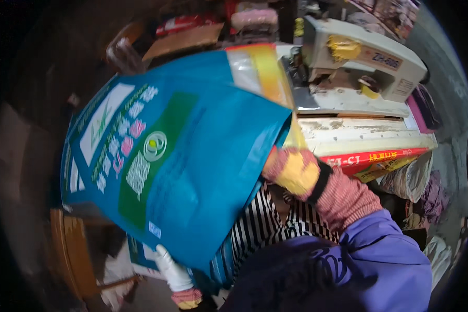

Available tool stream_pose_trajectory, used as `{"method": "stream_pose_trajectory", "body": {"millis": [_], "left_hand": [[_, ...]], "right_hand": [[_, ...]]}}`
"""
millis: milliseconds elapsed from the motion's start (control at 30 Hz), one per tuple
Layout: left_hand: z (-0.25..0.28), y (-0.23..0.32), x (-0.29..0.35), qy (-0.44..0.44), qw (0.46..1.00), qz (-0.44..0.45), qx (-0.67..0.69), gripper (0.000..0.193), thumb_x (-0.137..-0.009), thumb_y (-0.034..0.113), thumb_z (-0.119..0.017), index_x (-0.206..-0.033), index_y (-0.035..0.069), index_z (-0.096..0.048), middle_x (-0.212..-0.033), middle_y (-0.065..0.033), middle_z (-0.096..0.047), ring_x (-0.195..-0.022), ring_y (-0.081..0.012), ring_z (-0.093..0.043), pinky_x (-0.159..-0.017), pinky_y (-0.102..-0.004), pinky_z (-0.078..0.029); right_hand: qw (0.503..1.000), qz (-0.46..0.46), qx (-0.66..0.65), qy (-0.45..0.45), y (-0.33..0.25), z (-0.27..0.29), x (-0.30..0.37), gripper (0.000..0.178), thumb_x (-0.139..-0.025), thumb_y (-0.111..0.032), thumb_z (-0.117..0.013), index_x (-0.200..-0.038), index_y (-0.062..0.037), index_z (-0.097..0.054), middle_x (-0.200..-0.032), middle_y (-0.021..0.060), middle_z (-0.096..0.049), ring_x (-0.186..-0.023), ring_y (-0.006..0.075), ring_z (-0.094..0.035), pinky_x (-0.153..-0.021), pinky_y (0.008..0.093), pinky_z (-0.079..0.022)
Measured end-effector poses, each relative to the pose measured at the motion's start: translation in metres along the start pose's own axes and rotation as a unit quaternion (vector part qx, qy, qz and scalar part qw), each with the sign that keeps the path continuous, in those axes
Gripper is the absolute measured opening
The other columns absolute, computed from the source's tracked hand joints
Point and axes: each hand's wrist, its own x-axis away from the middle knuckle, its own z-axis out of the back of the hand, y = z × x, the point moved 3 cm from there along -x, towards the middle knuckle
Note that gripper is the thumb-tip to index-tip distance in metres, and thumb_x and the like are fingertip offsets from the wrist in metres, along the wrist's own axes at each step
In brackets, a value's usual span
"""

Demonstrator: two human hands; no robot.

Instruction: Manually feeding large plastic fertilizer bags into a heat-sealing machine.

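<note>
A large teal printed sack with a green panel spreads at a slant across the middle, its mouth edge toward the right. My right hand, in a pinkish knit glove with a yellow patch, is closed at that mouth edge; its fingertips are hidden in or behind the sack. Down at the sack's lower edge, my left hand in a white glove grips the material, one digit showing along the near side and the other fingers out of sight behind it. More teal material hangs below, beside my striped apron.
Behind the sack, a cream sewing machine stands on a worn white table. A yellow and clear package lies left of the machine. Red printed sheeting covers the table's front. At lower left is a wooden frame.
</note>
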Motion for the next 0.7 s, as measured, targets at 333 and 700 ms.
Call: {"method": "stream_pose_trajectory", "body": {"millis": [333,700], "left_hand": [[-0.039,0.009,0.039,-0.050,0.998,-0.015,-0.016,0.045,-0.093,0.027,-0.046,-0.126,-0.002,-0.036,-0.118,-0.0142,-0.049,-0.098,-0.0197,-0.053,-0.086,-0.0301,-0.043],[0.047,0.051,0.096,0.044,0.962,-0.087,-0.255,0.031,-0.091,0.024,-0.043,-0.104,-0.003,-0.052,-0.090,-0.0082,-0.060,-0.075,-0.0140,-0.055,-0.069,-0.0276,-0.046]], "right_hand": [[0.998,-0.018,-0.038,0.038,0.019,-0.059,-0.081,0.029,-0.090,-0.022,-0.039,-0.108,-0.0091,-0.058,-0.106,0.0063,-0.059,-0.097,0.0225,-0.056,-0.084,0.0324,-0.045],[1.000,0.028,-0.002,-0.012,-0.007,-0.063,-0.123,0.027,-0.088,-0.021,-0.042,-0.105,-0.0086,-0.059,-0.102,0.0066,-0.060,-0.092,0.0226,-0.056,-0.081,0.0330,-0.045]]}}
